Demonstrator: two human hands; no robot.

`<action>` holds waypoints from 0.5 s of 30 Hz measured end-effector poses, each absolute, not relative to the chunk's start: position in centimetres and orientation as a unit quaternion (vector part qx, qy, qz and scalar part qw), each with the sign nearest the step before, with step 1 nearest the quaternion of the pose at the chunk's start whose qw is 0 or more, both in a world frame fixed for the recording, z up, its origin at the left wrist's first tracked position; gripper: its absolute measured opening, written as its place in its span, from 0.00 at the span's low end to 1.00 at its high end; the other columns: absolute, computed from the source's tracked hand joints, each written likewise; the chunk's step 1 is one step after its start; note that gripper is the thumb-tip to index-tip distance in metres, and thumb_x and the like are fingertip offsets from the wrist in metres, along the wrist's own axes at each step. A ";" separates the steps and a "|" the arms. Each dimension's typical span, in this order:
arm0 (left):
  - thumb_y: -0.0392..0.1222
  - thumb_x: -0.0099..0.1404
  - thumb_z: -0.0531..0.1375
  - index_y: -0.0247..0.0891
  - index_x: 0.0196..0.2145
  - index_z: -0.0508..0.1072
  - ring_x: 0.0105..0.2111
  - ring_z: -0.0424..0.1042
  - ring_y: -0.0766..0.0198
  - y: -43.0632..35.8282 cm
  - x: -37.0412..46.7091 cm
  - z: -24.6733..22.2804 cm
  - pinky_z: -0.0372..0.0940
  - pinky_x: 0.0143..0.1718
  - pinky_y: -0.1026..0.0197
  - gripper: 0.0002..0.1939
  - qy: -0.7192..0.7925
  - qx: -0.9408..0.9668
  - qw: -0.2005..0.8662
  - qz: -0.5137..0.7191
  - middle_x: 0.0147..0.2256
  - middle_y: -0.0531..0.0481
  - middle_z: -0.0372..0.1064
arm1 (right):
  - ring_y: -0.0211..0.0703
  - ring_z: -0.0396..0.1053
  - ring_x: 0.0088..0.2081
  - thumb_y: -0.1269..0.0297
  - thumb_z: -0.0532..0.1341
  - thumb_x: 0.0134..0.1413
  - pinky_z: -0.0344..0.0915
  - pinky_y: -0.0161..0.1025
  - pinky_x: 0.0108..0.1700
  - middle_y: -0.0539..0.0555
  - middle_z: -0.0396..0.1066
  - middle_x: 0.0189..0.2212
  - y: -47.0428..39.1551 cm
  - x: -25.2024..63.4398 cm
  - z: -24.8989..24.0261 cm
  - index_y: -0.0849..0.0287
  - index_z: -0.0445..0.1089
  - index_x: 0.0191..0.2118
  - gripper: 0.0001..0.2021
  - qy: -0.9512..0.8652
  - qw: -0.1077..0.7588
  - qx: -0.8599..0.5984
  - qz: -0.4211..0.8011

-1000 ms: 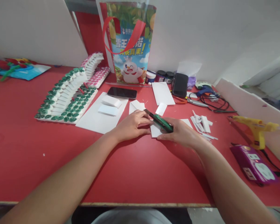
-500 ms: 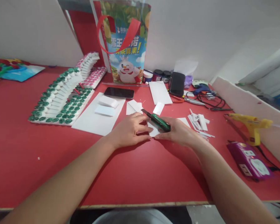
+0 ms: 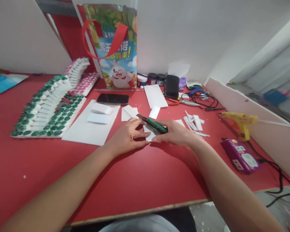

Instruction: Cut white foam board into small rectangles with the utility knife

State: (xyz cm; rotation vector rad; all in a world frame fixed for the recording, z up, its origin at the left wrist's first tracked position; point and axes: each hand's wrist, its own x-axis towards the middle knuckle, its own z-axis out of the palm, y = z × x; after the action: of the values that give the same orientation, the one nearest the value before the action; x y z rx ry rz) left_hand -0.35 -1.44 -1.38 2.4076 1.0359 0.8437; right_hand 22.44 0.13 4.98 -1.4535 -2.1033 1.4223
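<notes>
My right hand [image 3: 176,133] grips a green utility knife [image 3: 153,124], its blade pointing up and left. Under the knife lies a small white foam piece [image 3: 148,134] on the red table [image 3: 135,180]. My left hand [image 3: 125,137] rests on the table with its fingertips pinching the left edge of that white piece. Other white foam pieces [image 3: 129,112] lie just behind my hands.
A large white sheet [image 3: 87,129] with two blocks lies left, beside a green-and-white model [image 3: 48,108]. A phone [image 3: 112,98], printed bag [image 3: 112,48], paint jars [image 3: 152,78], scissors [image 3: 187,102], foam strips [image 3: 194,122], yellow glue gun [image 3: 239,120] and purple power strip [image 3: 240,156] stand around.
The camera view has swung to the right, so everything sits further left in the frame. Both hands stay together over the small white piece, knife still in the right hand.
</notes>
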 end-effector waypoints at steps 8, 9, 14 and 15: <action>0.44 0.63 0.66 0.42 0.41 0.83 0.51 0.67 0.49 -2.4 0.7 -1.8 0.69 0.51 0.45 0.10 0.436 0.821 0.150 0.336 0.50 0.40 0.72 | 0.37 0.63 0.15 0.61 0.56 0.62 0.58 0.33 0.20 0.43 0.62 0.15 -1.2 24.1 6.9 0.57 0.68 0.58 0.20 -0.704 0.150 -0.572 0.392; 0.44 0.63 0.66 0.42 0.41 0.83 0.51 0.67 0.49 -2.4 0.8 -1.9 0.69 0.50 0.45 0.10 0.440 0.819 0.146 0.339 0.50 0.40 0.72 | 0.37 0.63 0.15 0.62 0.56 0.62 0.58 0.33 0.21 0.43 0.63 0.15 -1.5 24.0 7.2 0.57 0.69 0.55 0.18 -0.713 0.132 -0.576 0.377; 0.43 0.62 0.67 0.43 0.40 0.83 0.49 0.67 0.50 -2.3 0.9 -2.1 0.70 0.49 0.45 0.09 0.439 0.818 0.131 0.347 0.49 0.41 0.72 | 0.36 0.63 0.15 0.66 0.54 0.61 0.56 0.32 0.20 0.48 0.68 0.21 -2.5 22.7 8.3 0.56 0.68 0.54 0.17 -0.734 0.054 -0.590 0.333; 0.43 0.62 0.66 0.43 0.40 0.83 0.49 0.67 0.50 -2.2 0.9 -2.2 0.70 0.49 0.45 0.09 0.436 0.819 0.129 0.350 0.49 0.41 0.72 | 0.35 0.62 0.14 0.67 0.54 0.62 0.56 0.32 0.20 0.49 0.70 0.24 -2.6 22.4 8.4 0.56 0.67 0.56 0.18 -0.739 0.042 -0.590 0.322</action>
State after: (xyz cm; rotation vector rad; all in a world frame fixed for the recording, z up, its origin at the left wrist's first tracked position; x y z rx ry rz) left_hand 0.89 -2.24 -2.16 2.3813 1.2673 1.0160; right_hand 22.36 -2.61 8.37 -1.8066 -2.2617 0.9866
